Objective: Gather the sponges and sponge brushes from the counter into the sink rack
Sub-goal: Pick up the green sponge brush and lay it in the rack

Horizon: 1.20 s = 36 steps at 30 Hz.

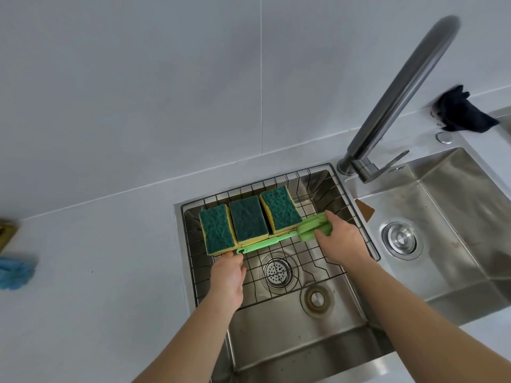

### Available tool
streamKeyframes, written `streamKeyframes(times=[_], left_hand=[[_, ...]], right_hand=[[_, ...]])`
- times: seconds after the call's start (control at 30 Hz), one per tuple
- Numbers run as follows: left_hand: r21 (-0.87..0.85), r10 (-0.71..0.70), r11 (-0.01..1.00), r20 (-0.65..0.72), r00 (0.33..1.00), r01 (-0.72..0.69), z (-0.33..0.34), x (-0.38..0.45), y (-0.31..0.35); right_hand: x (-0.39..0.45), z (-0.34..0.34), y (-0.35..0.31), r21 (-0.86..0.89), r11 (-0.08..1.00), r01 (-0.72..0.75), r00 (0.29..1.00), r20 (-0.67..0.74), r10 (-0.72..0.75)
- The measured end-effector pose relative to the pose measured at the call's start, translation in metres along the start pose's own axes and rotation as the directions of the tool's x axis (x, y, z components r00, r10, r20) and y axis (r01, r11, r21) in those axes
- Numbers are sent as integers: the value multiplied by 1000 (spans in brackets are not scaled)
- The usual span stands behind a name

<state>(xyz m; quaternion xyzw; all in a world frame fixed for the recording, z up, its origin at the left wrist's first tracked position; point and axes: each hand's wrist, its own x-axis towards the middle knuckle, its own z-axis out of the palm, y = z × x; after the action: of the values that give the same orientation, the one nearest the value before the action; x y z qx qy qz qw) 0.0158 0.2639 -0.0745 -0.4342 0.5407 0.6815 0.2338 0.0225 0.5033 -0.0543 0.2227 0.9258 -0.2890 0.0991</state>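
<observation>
Stainless steel fills the lower right of the scene: a double sink (304,341) set into a pale grey counter (96,272), with a wire rack (279,255) seated in the far half of the left basin. Three yellow sponges with dark green scouring faces — the left sponge (217,233), the middle sponge (249,218) and the right sponge (280,208) — lie side by side along the rack's back portion, edges touching or nearly so. Just in front of them a light green sponge brush (276,240) lies across the rack, its handle running left to a small hook, its foam head toward the rack's right rim.

The left hand (229,275) reaches in from below, fingertips pinched narrowly at the hooked handle end, close against the left sponge's front corner. The right hand (341,239) comes in over the rack's right side, palm down, fingers curled over the brush's foam head — whether it clamps the head or only rests on it cannot be told. Both forearms stretch forward over the near half of the basin.

The rack's front grid is bare above the drain strainer (278,270). The faucet (398,100) arches overhead at right, clear of both hands. A dark cloth (464,111) sits on the far right ledge; a blue cloth (15,270) lies at the counter's left edge.
</observation>
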Motion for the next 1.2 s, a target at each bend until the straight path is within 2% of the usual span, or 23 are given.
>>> streamKeyframes(times=[0.23, 0.33, 0.37, 0.43, 0.53, 0.67, 0.8, 0.87, 1.0, 1.2], left_hand=[[119, 17, 992, 120, 993, -31, -20, -25, 6], [307, 89, 939, 223, 971, -156, -39, -44, 13], [413, 135, 882, 240, 961, -227, -44, -45, 15], [598, 250, 703, 300, 921, -386, -58, -54, 18], [752, 277, 401, 445, 852, -523, -73, -61, 28], [800, 271, 101, 549, 790, -591, -101, -70, 58], [848, 202, -127, 530, 824, -514, -137, -68, 81], [860, 172, -178, 506, 845, -479, -161, -68, 88], [865, 187, -196, 496, 848, -462, -212, -70, 98], [907, 238, -147, 419, 876, -394, -300, -71, 111]], right_hand=[[-26, -19, -11, 15, 1000, 11, 1000, -5, -11], [-39, -31, -21, -36, 998, 56, 998, 33, -55], [-41, -32, -24, -58, 996, 64, 997, 54, -61], [-53, -38, -35, -103, 991, 89, 993, 87, -80], [-64, -42, -51, -205, 970, 131, 980, 177, -95], [-81, -37, -80, -411, 886, 217, 943, 324, -81], [-93, -24, -103, -519, 805, 288, 922, 378, -86], [-101, -16, -120, -544, 777, 316, 915, 392, -98], [-119, 6, -160, -565, 725, 394, 888, 437, -142], [-155, 35, -214, -573, 699, 429, 872, 464, -155]])
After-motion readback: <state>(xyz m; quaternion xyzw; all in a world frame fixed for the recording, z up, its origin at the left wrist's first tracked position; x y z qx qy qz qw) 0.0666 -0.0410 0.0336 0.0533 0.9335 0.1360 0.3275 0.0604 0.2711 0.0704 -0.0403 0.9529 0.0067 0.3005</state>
